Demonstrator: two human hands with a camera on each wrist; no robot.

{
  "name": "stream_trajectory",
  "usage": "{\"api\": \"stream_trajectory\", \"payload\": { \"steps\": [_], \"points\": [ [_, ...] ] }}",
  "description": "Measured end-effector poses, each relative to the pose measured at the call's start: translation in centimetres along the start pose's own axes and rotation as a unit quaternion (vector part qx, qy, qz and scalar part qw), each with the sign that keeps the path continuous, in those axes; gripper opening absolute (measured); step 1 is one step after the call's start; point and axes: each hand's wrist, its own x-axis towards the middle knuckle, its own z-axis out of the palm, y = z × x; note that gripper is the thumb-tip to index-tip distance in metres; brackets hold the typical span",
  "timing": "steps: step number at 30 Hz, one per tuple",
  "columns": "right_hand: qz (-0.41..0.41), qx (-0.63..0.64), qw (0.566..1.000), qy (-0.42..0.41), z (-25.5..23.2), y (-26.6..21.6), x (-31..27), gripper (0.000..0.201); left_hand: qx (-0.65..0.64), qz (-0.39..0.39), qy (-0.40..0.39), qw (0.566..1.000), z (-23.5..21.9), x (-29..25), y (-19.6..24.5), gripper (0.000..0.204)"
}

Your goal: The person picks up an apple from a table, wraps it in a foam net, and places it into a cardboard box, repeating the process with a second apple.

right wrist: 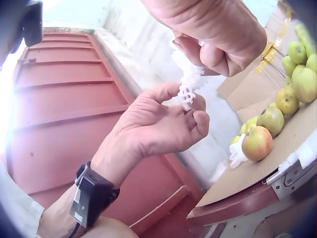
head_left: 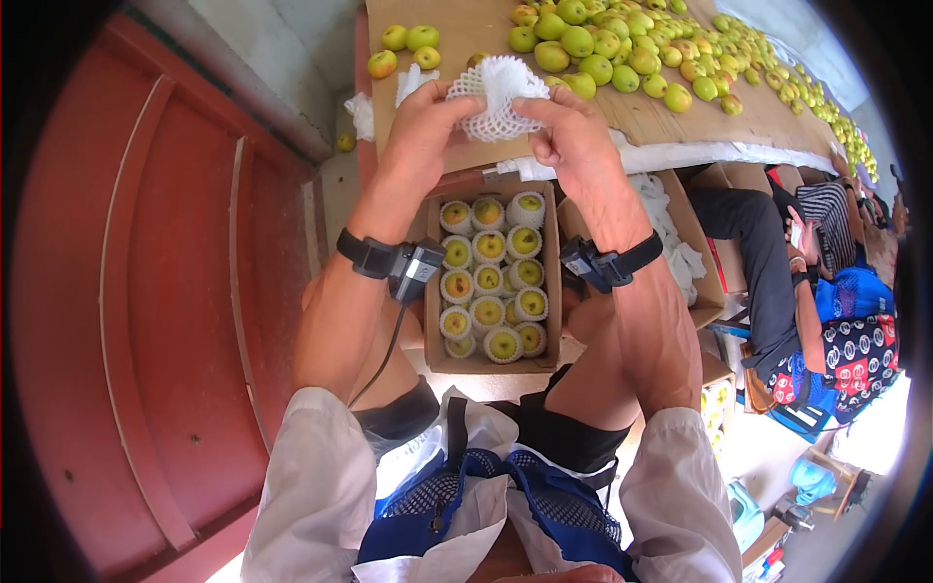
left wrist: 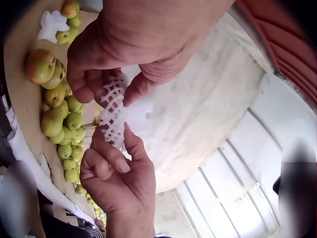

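Both hands hold a white foam fruit net (head_left: 501, 89) stretched between them above the near edge of the cardboard-covered table. My left hand (head_left: 425, 126) pinches one side of it between thumb and fingers. The opposite side is pinched by my right hand (head_left: 580, 141). In the left wrist view the mesh (left wrist: 113, 114) spans the gap between the two thumbs. From the right wrist, the net (right wrist: 188, 87) looks narrow and partly hidden by fingers. Below the hands stands a carton (head_left: 493, 365) with rows of apples (head_left: 488, 246) in foam nets.
Loose green and reddish apples (head_left: 622, 49) are heaped across the table (head_left: 437, 155). A few apples (head_left: 418, 39) sit apart at its left. An open box of white foam nets (head_left: 671, 233) stands right of the carton. A red door (head_left: 185, 291) is at left; another person (head_left: 758, 253) sits at right.
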Motion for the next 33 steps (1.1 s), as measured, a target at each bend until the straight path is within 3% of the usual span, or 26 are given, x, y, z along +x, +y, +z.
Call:
{"api": "stream_trajectory", "payload": {
  "steps": [4, 8, 10, 12, 17, 20, 23, 29, 33],
  "points": [
    [-0.029, -0.137, 0.990, 0.014, 1.0, 0.5, -0.4, 0.023, 0.191, 0.054, 0.098, 0.975, 0.8, -0.8, 0.4, 0.029],
    [-0.076, -0.253, 0.964, 0.030, 0.6, 2.0, 0.3, 0.033, 0.414, 0.090, 0.132, 0.896, 1.5, -2.6, 1.6, 0.032],
    [-0.045, -0.170, 0.984, 0.024, 1.0, 1.1, -0.7, 0.023, 0.258, 0.081, 0.087, 0.959, 0.9, -1.7, 0.3, 0.032],
    [-0.021, -0.102, 0.995, 0.013, 1.0, 0.7, -1.0, 0.018, 0.110, 0.057, 0.032, 0.992, 0.1, -1.4, -0.2, 0.034],
    [0.008, -0.012, 1.000, -0.011, 0.2, 0.3, -0.9, 0.022, -0.146, -0.033, -0.066, 0.986, -0.1, -1.8, 1.3, 0.043],
    [0.021, 0.025, 0.999, -0.028, 0.0, 0.5, -0.7, 0.020, -0.217, -0.064, -0.084, 0.970, -0.5, -1.7, 1.1, 0.043],
    [0.026, 0.021, 0.999, -0.035, -0.2, 1.0, -0.5, 0.021, -0.167, -0.012, -0.107, 0.980, -1.0, -1.3, -0.2, 0.039],
    [0.033, -0.038, 0.997, -0.059, 1.6, 1.9, -2.1, 0.017, -0.206, 0.040, -0.088, 0.974, -0.8, -1.3, -1.0, 0.036],
    [0.034, -0.050, 0.988, -0.141, 1.4, 2.1, -2.2, 0.032, -0.243, 0.061, -0.104, 0.962, -0.6, -1.6, -0.4, 0.032]
  ]
}}
